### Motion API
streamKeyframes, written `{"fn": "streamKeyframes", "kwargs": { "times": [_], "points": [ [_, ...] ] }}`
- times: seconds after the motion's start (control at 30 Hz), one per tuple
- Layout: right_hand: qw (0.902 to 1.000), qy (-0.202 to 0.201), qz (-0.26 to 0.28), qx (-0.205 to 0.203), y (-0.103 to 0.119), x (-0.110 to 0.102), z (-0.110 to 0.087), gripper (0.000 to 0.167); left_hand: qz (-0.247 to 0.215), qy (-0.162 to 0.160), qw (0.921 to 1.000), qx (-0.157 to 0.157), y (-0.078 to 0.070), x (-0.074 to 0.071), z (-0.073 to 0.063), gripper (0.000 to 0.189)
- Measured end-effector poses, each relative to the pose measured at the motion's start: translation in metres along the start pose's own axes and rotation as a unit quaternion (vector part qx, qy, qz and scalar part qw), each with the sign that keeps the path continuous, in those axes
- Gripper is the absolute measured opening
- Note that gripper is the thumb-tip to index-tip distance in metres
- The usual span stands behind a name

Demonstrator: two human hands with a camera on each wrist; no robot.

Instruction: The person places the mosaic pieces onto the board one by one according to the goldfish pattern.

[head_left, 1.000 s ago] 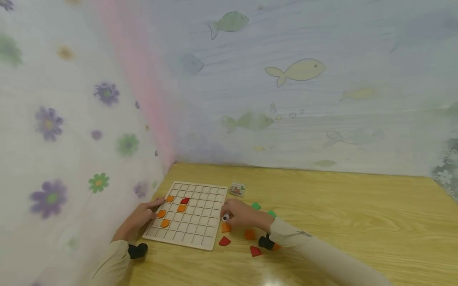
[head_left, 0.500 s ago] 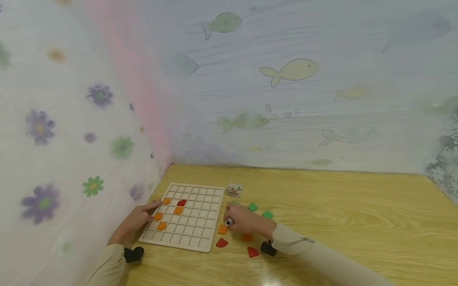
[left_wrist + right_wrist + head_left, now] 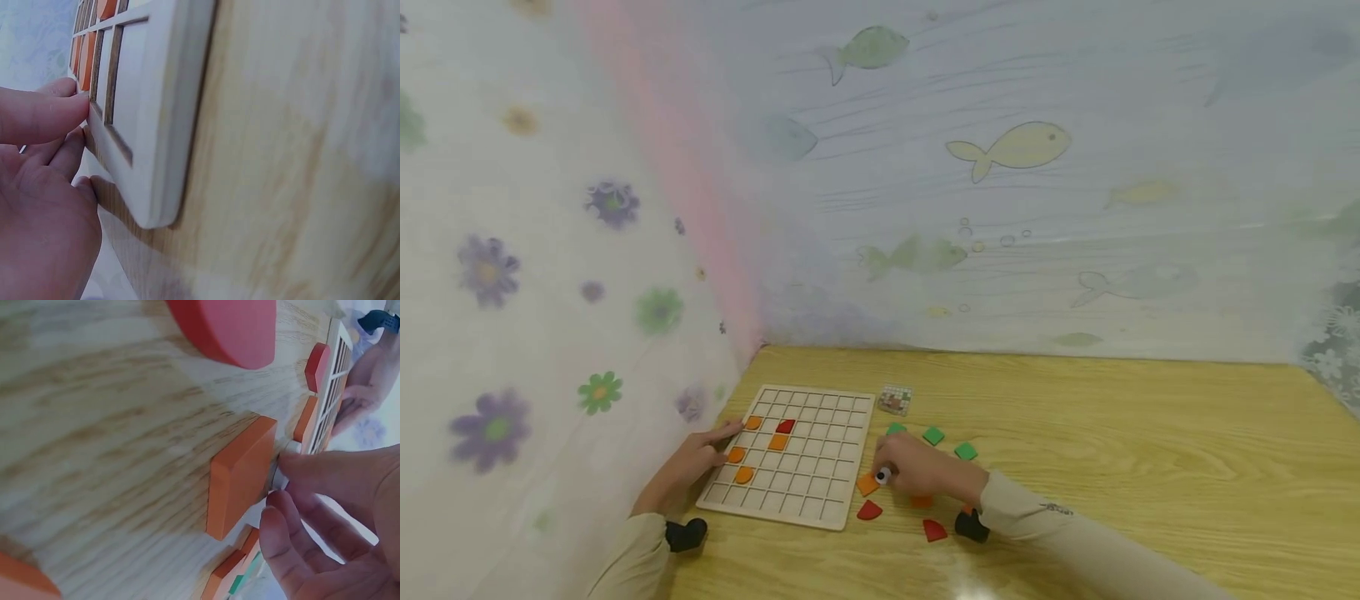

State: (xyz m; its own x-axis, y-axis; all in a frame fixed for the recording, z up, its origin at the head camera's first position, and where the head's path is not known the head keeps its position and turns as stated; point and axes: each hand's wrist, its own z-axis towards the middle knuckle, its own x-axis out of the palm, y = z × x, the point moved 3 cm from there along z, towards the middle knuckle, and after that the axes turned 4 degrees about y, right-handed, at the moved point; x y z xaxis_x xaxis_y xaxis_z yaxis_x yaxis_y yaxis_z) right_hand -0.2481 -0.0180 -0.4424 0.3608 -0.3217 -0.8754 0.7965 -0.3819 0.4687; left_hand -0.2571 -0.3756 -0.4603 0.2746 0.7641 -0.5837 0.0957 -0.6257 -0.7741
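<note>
White with a black dot, a small rounded piece (image 3: 882,476) is being pinched between the thumb and fingers of the right hand (image 3: 913,464), seemingly for fine control, the wrist being held low above the table (image 3: 1112,467). Just beside it, orange squares (image 3: 867,485) and red quarter-rounds (image 3: 869,510) are lying flat within reach. Farther left, the grid board (image 3: 808,462) is being touched along its left edge by the left hand's (image 3: 691,461) loosely extended fingers, probably for steadying.

Grid board (image 3: 811,460), 1. On it: orange rounded pieces (image 3: 744,475), 3; orange square (image 3: 778,442), 1; red piece (image 3: 786,427), 1. Off it: red quarter-rounds (image 3: 869,510), 2; green squares (image 3: 933,435), 3 visible; orange pieces (image 3: 244,475), at least 3, some hidden; white dotted piece (image 3: 883,476), 1; patterned card (image 3: 896,400), 1.
</note>
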Motion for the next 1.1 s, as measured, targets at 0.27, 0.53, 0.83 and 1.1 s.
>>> {"fn": "streamKeyframes", "kwargs": {
  "times": [0.27, 0.53, 0.83, 1.1],
  "points": [
    [0.9998, -0.005, 0.012, 0.012, -0.003, 0.001, -0.002, 0.012, -0.008, 0.005, 1.0, 0.002, -0.001, 0.001, 0.0, 0.064],
    [0.9993, -0.011, 0.028, 0.024, -0.003, 0.003, -0.004, 0.015, 0.009, 0.007, 0.9998, 0.016, -0.002, 0.002, -0.001, 0.063],
    [0.9976, -0.012, 0.046, 0.051, -0.002, 0.004, 0.001, 0.012, -0.011, 0.015, 0.9998, 0.008, -0.001, 0.002, -0.003, 0.065],
    [0.9956, -0.021, 0.079, 0.045, 0.003, 0.001, 0.016, 0.017, 0.005, 0.006, 1.0, 0.004, -0.001, 0.001, -0.002, 0.064]
  ]
}}
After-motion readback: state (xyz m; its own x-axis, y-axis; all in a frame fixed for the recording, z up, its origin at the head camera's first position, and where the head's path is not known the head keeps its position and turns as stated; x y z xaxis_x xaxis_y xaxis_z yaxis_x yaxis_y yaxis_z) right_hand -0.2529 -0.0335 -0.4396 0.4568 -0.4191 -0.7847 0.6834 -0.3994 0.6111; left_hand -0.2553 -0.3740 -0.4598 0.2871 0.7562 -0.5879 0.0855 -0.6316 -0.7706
